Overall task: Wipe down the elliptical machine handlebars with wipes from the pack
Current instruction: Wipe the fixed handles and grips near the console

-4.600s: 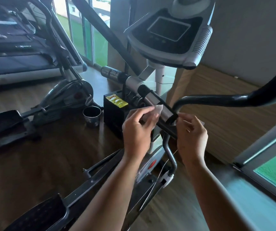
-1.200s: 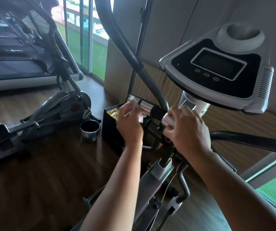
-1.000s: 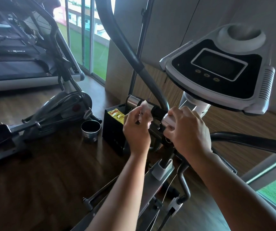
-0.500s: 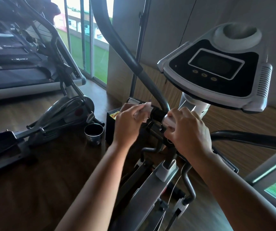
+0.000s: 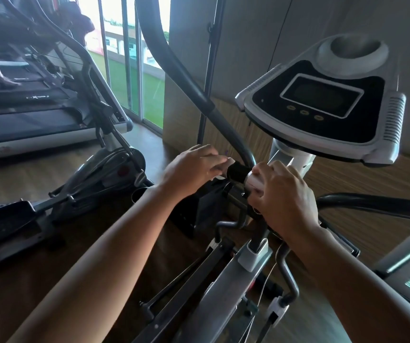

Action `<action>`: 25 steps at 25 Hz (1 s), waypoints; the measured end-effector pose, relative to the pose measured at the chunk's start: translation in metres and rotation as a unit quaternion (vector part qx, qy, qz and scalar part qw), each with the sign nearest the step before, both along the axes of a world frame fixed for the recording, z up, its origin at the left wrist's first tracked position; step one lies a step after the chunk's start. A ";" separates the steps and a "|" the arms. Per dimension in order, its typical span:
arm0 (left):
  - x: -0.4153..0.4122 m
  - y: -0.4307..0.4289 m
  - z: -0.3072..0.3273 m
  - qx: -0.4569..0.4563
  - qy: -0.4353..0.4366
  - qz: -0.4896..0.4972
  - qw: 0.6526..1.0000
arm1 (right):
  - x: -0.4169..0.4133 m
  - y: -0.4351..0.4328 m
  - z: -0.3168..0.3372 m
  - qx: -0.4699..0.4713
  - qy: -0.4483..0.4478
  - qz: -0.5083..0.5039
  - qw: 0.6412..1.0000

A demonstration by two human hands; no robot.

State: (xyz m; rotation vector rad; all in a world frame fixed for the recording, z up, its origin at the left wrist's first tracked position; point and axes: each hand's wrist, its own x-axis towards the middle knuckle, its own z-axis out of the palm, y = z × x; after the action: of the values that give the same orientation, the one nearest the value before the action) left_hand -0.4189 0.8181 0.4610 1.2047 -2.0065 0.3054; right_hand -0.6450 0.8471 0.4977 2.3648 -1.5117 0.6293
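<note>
The short fixed handlebar (image 5: 236, 172) of the elliptical runs crosswise below the console (image 5: 322, 107). My left hand (image 5: 194, 167) wraps round its left end, with a white wipe (image 5: 230, 160) showing at my fingertips. My right hand (image 5: 280, 194) grips the silver section just right of the black collar, a bit of white wipe under the fingers. A long curved moving handlebar (image 5: 186, 78) rises behind my left hand. Another black handlebar (image 5: 372, 204) stretches off to the right. The wipes pack is hidden behind my left arm.
A black box (image 5: 199, 211) stands on the wooden floor under my left wrist, a dark cup (image 5: 138, 194) beside it. A second elliptical (image 5: 105, 174) and a treadmill (image 5: 38, 125) with a person's legs on it lie left. Glass doors stand behind.
My left hand slid further left along the bar with the wipe and now covers its end. My right hand stays on the silver section. The camera moved closer and the yellow pack went out of sight.
</note>
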 end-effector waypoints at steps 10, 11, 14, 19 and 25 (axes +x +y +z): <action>0.006 -0.015 0.015 0.005 -0.073 -0.077 0.994 | -0.001 0.001 0.001 0.016 -0.014 -0.001 1.000; 0.002 -0.014 0.015 0.003 -0.081 -0.085 0.993 | -0.001 0.001 0.001 0.018 -0.018 -0.003 1.000; 0.019 -0.020 0.020 0.039 -0.057 -0.068 0.995 | -0.001 0.004 0.001 0.015 -0.025 0.003 1.000; 0.066 -0.020 0.005 0.055 0.019 0.041 0.997 | -0.001 0.006 0.002 0.021 -0.040 0.006 0.999; 0.038 0.033 -0.038 0.080 0.168 0.118 0.975 | -0.005 0.013 -0.008 0.018 -0.051 0.018 0.998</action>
State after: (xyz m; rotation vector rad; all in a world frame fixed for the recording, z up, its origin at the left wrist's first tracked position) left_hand -0.3805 0.8507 0.4227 1.4920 -1.6225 0.0496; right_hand -0.6498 0.8603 0.4899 2.4251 -1.5383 0.7487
